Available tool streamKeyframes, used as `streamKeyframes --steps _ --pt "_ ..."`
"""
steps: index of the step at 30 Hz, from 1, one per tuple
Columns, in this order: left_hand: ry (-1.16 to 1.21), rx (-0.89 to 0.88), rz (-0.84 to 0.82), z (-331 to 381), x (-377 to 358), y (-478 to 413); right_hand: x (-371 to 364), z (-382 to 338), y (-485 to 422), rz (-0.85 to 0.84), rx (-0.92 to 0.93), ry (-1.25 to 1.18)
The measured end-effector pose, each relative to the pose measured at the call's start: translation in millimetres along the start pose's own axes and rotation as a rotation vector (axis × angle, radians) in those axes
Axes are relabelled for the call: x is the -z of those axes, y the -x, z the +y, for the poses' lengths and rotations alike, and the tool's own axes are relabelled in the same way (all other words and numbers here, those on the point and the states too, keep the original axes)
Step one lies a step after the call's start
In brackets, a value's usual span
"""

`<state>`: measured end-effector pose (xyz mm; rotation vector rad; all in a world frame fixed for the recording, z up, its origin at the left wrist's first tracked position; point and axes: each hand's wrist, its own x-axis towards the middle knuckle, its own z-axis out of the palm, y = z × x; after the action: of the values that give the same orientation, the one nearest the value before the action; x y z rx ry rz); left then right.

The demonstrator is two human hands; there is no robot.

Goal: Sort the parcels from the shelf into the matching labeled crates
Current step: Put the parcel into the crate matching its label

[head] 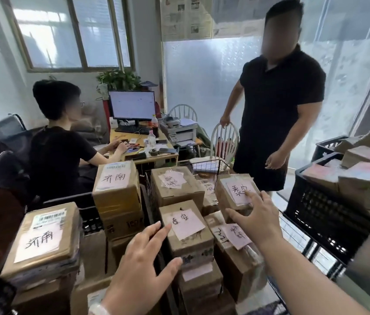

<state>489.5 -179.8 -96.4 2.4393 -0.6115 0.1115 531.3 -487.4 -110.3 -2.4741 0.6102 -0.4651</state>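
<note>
1. Left hand [143, 264]: bare; thumb and fingers in view, nails cut short, seen clearest on thumb and forefinger
2. Behind that hand's palm, at the wrist: a pale, whitish, slightly translucent band [98, 309] wraps round; cut off by the lower frame edge, material cannot be told
3. Right hand [255, 218]: bare; back of hand in view, knuckles and tendons faintly raised, nails short where they show
4. Right forearm [304, 276], behind the wrist: bare along all its visible length, up to the lower right frame edge; surface detail soft, blurred
</note>
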Motion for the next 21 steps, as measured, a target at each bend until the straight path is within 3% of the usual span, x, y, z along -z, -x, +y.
streamKeyframes --steps 9,11,15,21 --pt "-0.124 0.039 0.037 -4.7 -2.3 -63.5 -63.6 -31.5 -111.3 0.004 0.140 -0.038" --pt "-0.122 0.069 0.044 -10.5 -5.0 -64.2 -79.2 -36.9 -124.3 -0.098 0.189 0.023" --pt "-0.125 0.130 0.003 -16.5 -7.9 -61.5 -97.8 -32.2 -130.9 -0.427 0.263 0.404" --pt "-0.123 0.046 0.010 -20.1 -4.7 -55.5 -70.0 -42.4 -101.5 -0.318 0.305 0.262"
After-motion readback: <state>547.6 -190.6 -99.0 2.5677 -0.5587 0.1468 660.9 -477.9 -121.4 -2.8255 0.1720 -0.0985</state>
